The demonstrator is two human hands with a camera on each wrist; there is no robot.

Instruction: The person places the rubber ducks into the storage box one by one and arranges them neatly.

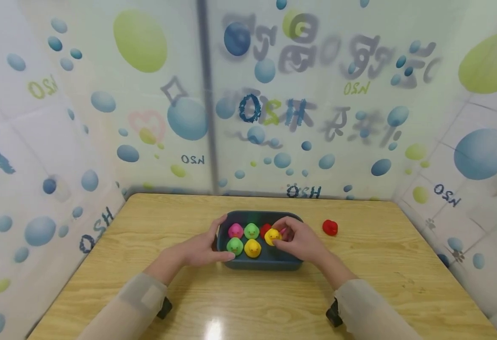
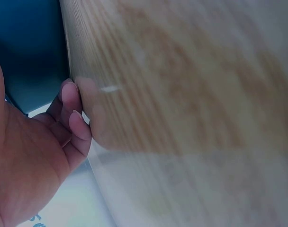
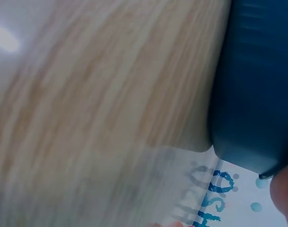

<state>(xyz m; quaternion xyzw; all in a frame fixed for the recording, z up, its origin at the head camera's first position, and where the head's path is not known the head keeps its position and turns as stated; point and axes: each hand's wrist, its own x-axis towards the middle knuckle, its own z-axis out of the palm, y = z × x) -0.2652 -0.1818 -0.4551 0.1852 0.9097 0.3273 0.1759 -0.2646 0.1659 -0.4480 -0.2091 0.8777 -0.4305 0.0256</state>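
Observation:
A dark blue box (image 1: 263, 265) stands on the table in the head view, with small rubber ducks in it. On its left side are a pink duck (image 1: 235, 231), a green duck (image 1: 251, 231), another green duck (image 1: 234, 247) and a yellow duck (image 1: 252, 248). My left hand (image 1: 201, 248) grips the box's left end, thumb at the near corner. Over the box's right half, my right hand (image 1: 297, 238) pinches a second yellow duck (image 1: 272, 237). Behind that duck a red duck (image 1: 266, 229) is partly hidden, and a bit of pink shows beneath the right fingers.
Another red duck (image 1: 330, 227) lies on the wooden table (image 1: 372, 255), right of the box. White walls (image 1: 338, 118) with blue and green dots stand behind the table and on both sides. The right wrist view catches only the box's outer wall (image 3: 255, 94) and a fingertip.

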